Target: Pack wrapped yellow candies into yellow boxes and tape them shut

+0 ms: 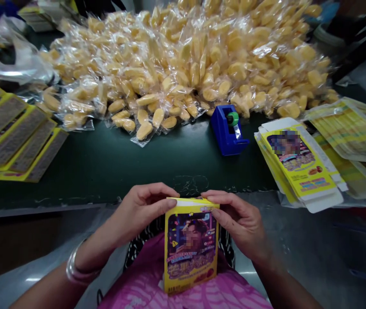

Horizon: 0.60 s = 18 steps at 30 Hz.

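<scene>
A yellow printed cardboard box (191, 257) stands upright over my lap, just in front of the table edge. My left hand (150, 204) grips its top left corner, thumb in front and fingers behind. At the top right corner my right hand (236, 219) pinches the box the same way, with its thumb on the front face. Along the top edge, a pale strip of the flap shows between both hands. The back of the box and its contents are hidden.
A big heap of clear-wrapped yellow oval pieces (183, 64) covers the back of the dark green table (121, 159). A blue tape dispenser (228, 131) stands before it. Flat unfolded boxes (308, 171) lie right, overhanging the edge; yellow boxes (18, 133) are stacked left.
</scene>
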Tool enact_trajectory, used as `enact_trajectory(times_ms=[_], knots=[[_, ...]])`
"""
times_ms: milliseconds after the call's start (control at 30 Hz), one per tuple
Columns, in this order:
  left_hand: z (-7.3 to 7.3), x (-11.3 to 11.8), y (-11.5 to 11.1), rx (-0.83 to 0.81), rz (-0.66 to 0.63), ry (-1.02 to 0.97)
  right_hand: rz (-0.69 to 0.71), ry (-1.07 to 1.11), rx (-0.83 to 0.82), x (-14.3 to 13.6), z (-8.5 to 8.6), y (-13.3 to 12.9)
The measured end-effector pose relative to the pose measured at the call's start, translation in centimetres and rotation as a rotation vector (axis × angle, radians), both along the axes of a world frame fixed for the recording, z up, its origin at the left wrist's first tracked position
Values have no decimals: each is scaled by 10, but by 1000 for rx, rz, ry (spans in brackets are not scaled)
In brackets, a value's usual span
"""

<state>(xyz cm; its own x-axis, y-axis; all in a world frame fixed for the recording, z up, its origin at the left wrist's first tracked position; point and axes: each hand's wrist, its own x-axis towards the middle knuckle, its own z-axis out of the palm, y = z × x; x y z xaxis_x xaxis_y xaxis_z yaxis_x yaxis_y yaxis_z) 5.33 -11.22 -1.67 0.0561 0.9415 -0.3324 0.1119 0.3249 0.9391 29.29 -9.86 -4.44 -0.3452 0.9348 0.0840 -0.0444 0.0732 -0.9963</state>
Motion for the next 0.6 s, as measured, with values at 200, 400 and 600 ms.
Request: enact_trajectory(times_ms=[200,400,600], knots=[[-1,3,10,-10,-91,56,2,-37,-5,0,1,2],[0,7,-3,289,-183,454,-18,-45,-44,1,-4,3],[-23,12,-39,456,-59,527,-26,-55,-72,3,-3,6]])
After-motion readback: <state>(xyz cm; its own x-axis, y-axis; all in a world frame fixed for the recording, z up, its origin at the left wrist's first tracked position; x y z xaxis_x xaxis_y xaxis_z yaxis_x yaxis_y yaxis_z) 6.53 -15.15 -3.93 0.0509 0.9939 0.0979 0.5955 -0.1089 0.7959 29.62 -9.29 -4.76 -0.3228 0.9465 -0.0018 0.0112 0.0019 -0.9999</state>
